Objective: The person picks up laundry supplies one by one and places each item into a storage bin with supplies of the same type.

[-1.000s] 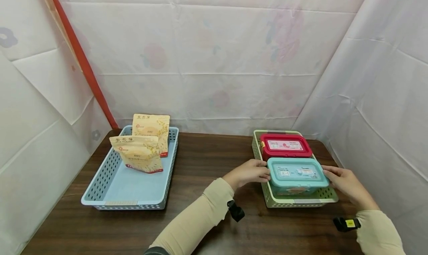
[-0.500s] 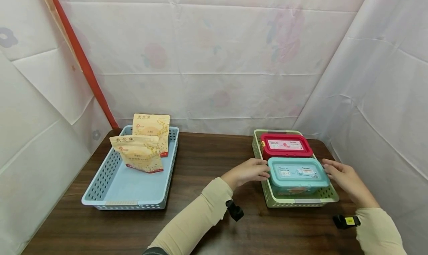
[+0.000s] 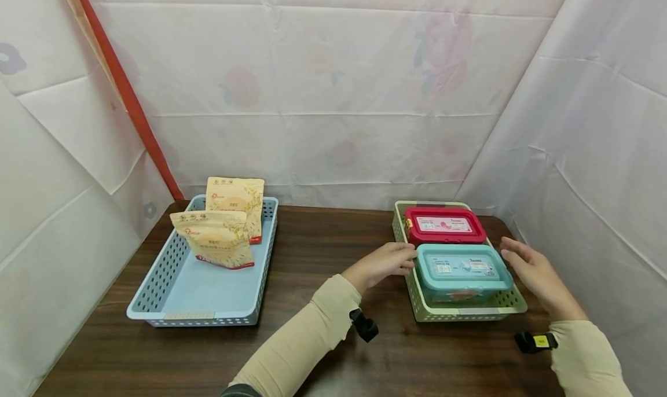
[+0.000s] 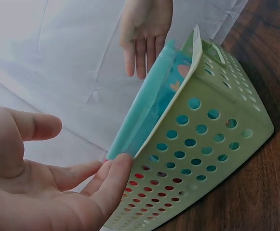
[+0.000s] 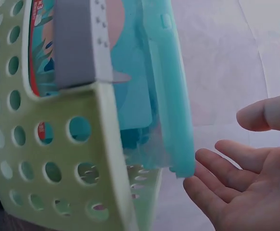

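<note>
A teal lidded box (image 3: 464,269) of the wet-wipes kind lies lid up in the front of a green perforated basket (image 3: 458,316). Behind it, in the same basket, is a matching red box (image 3: 445,225). At the basket's left side is my left hand (image 3: 381,264), its fingertips close to the teal lid's left end; in the left wrist view the fingers are extended and the thumb stands apart. On the other side my right hand (image 3: 539,278) hovers off the lid's right end, fingers loosely bent and holding nothing. Whether any fingertip touches the lid I cannot tell.
On the left of the brown wooden table (image 3: 323,241) stands a light blue basket (image 3: 208,296). Two yellow pouches, one in front (image 3: 216,241) and one at the back (image 3: 242,200), stand in it. White patterned sheets (image 3: 333,96) enclose the back and sides.
Both hands have loosened from the ends of the teal box. My right hand has moved up and away from the lid, and my left has drawn slightly left. The box stays in place.
</note>
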A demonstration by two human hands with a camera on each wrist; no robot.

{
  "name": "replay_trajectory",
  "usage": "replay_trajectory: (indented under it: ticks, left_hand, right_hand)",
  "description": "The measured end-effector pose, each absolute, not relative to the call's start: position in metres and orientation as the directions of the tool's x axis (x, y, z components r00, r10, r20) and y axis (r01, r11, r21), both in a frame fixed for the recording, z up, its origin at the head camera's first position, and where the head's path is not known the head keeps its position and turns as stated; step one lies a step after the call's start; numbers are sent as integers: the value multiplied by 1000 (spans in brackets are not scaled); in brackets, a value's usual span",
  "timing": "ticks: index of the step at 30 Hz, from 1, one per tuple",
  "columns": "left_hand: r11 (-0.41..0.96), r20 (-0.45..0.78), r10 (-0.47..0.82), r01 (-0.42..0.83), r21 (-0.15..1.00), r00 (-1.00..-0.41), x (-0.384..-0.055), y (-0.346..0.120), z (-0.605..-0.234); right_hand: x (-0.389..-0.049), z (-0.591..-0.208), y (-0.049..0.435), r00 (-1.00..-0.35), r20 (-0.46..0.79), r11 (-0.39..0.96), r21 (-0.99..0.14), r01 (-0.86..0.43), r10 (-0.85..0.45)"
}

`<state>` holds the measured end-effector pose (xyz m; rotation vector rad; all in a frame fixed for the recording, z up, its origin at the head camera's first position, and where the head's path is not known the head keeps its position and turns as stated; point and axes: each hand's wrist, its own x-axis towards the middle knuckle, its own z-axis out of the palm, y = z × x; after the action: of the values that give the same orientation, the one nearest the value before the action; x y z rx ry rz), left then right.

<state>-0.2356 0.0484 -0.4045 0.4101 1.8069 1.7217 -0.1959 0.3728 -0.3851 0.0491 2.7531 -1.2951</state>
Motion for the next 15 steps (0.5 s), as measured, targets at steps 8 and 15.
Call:
replay_trajectory:
  ticks: [8, 15]
  left_hand:
    - [106, -203, 570, -174, 979, -796, -240, 39, -406]
    - [100, -194, 528, -167, 981, -827, -244, 23, -404]
  right_hand:
    - [-198, -381, 364, -998, -57, 603, -797, 46, 1]
    - [-203, -377, 345, -999, -37, 513, -858, 25, -13]
